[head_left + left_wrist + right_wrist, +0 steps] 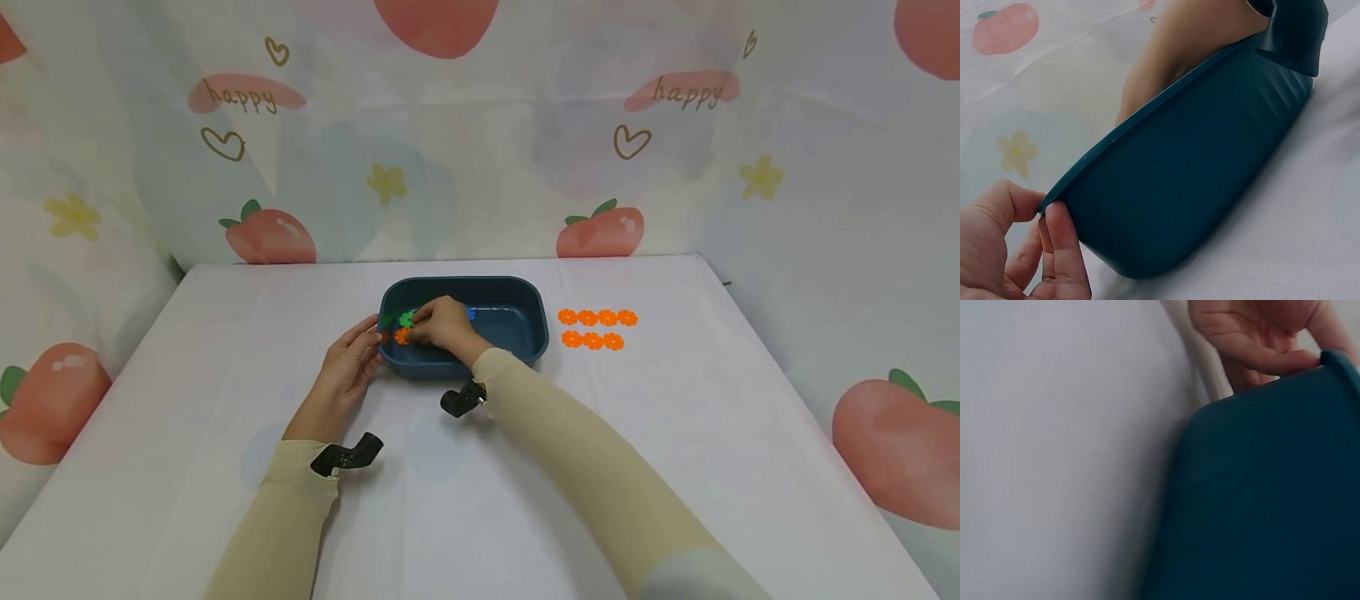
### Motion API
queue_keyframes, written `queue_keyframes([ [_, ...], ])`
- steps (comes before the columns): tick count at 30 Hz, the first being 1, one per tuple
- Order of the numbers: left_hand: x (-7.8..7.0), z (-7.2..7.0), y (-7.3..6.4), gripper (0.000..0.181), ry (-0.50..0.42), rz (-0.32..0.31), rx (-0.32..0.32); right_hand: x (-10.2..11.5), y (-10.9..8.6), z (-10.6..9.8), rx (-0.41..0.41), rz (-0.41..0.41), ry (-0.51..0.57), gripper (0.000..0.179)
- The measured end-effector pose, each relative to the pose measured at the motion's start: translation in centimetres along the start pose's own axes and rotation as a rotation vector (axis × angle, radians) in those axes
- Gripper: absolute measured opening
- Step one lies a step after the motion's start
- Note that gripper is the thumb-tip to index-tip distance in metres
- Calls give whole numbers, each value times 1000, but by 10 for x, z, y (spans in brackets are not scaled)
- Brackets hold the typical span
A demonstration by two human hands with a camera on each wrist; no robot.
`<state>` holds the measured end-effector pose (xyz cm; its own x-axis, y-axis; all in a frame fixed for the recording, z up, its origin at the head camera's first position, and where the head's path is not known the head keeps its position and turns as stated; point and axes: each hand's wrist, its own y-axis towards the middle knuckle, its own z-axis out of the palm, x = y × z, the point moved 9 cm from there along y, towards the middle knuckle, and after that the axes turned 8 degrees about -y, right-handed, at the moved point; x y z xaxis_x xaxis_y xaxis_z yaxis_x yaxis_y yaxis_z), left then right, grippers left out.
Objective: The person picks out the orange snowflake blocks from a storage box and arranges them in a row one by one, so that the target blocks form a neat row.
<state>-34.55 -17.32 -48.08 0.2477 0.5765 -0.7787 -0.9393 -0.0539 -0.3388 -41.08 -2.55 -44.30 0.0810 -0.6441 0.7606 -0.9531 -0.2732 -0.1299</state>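
A dark teal rectangular tub [537, 358] stands on the table. My left hand [349, 367] pinches its rim at the left end; the left wrist view shows the thumb over the rim and the fingers against the outer wall [1160, 181]. Inside the tub, my right hand [446, 323] reaches down at the left side, its fingertips at an orange flower-shaped disc [402, 336]. Whether they pinch it cannot be made out. A green disc [407, 319] lies just behind it, and a blue disc [471, 314] shows partly beyond the right hand.
Right of the tub, several orange flower-shaped discs lie in two rows, a back row [597, 317] and a front row [592, 340]. A white cloth [450, 517] covers the table. Printed fabric [480, 167] hangs behind and at both sides.
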Motion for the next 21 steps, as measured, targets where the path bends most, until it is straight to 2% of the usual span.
queue_keyframes([
  [7,0,1,0,48,-4,5,-2,2,3,2,-28,10,-65,35],
  [12,0,1,1,48,2,1,-2,4,6,4,-45,-12,-122,32],
  [21,1,0,1,48,-6,-11,-12,2,7,6,-39,-26,-118,28],
])
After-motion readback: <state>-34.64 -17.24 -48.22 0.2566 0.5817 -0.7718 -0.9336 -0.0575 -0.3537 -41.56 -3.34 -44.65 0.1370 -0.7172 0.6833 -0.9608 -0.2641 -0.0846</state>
